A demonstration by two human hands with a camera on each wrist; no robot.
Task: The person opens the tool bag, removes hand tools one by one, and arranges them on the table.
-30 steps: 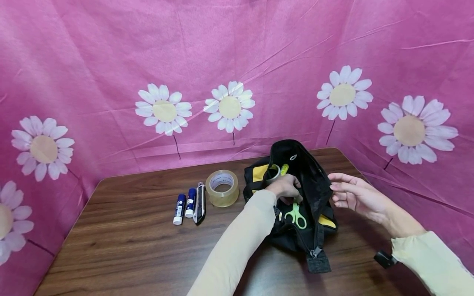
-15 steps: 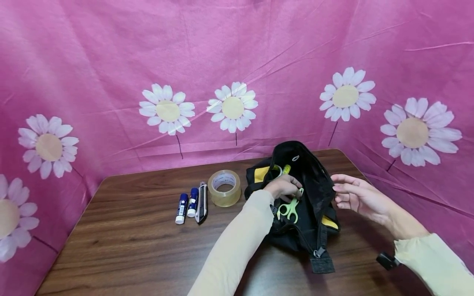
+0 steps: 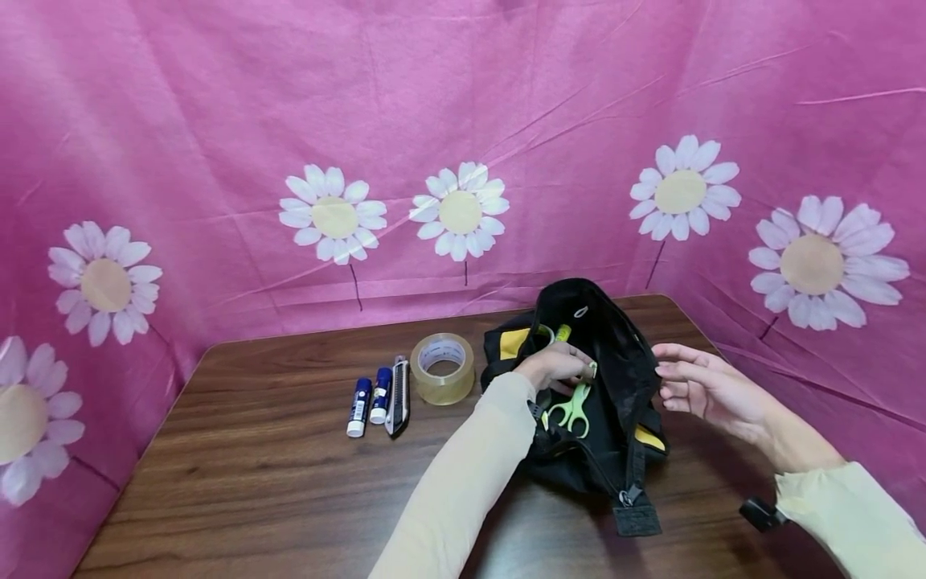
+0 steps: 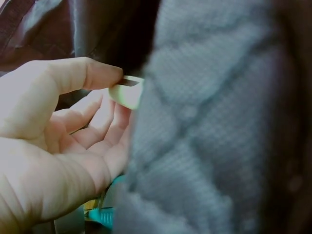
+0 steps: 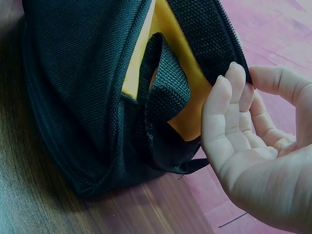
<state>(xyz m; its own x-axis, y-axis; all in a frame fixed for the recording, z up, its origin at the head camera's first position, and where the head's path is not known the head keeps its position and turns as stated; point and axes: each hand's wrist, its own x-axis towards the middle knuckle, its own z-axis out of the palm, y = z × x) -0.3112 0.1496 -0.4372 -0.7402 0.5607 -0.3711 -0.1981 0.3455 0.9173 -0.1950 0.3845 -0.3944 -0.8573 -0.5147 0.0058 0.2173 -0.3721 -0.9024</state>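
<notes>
The left hand point(image 3: 559, 366), inside the unzipped tool bag point(image 3: 560, 474) on the worktop point(image 3: 275, 490), pinches a pale-green end, apparently of the scissors point(image 3: 575, 404) there; the right hand point(image 3: 712, 394) pinches the bag's zippered rim point(image 5: 235, 39); the scissors are probably light, stiff and smooth, best taken at the handle loops; the bag, soft, by its rim.

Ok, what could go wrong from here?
The left hand seems to pinch the light green loop-handled scissors at the end away from their loops, so they might slip. The right hand holds the black and yellow fabric bag by its zippered edge with fingertips; should that slip, the opening might sag.
</notes>
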